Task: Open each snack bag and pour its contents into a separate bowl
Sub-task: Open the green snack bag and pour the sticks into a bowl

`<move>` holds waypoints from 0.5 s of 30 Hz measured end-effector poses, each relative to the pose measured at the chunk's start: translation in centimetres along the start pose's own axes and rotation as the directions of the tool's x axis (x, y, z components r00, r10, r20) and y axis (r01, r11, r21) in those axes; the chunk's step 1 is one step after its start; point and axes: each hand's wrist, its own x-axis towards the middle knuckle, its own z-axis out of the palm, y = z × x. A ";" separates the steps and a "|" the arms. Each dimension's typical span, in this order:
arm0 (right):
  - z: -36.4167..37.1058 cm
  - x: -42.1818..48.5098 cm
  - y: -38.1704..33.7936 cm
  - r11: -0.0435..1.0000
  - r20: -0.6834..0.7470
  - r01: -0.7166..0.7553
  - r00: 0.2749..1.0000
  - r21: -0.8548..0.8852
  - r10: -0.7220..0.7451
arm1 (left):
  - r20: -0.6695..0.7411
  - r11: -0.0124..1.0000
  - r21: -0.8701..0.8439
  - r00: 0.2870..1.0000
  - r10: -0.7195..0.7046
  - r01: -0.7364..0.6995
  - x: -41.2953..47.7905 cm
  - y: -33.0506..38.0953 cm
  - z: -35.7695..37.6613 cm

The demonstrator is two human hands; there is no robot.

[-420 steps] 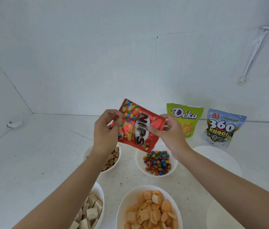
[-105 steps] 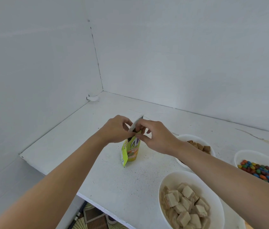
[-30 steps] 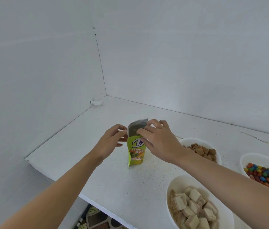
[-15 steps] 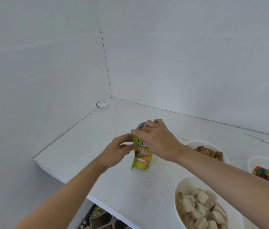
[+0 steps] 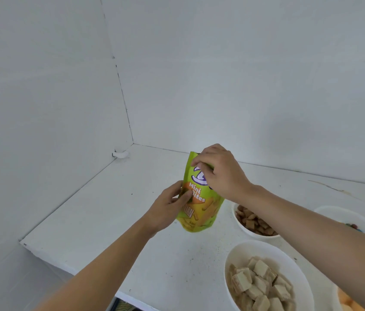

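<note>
A green and orange Deka Mini Bites bag (image 5: 201,209) is held upright just above the white table (image 5: 109,221), its printed front facing me. My right hand (image 5: 219,173) pinches its top edge, fingers curled over the rim. My left hand (image 5: 168,207) holds the bag's left side, thumb on the front. A white bowl of pale wafer cubes (image 5: 264,286) sits at the lower right. A white bowl of brown bites (image 5: 251,223) stands behind it, partly under my right forearm.
The rim of a third bowl (image 5: 352,218) shows at the far right, mostly hidden by my right arm. Orange snacks (image 5: 345,304) peek in at the bottom right corner. White walls close the back and left; the table's front edge (image 5: 69,268) runs near my left forearm.
The bag has been lifted and turned so its front faces me. My left hand, which was apart from it, now holds its left side. My right hand stays at the top.
</note>
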 end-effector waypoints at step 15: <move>-10.5 -0.9 4.1 0.888 -0.256 -0.391 0.858 0.241 0.446 | -0.081 0.941 0.092 0.939 0.333 -0.326 5.7 3.0 7.4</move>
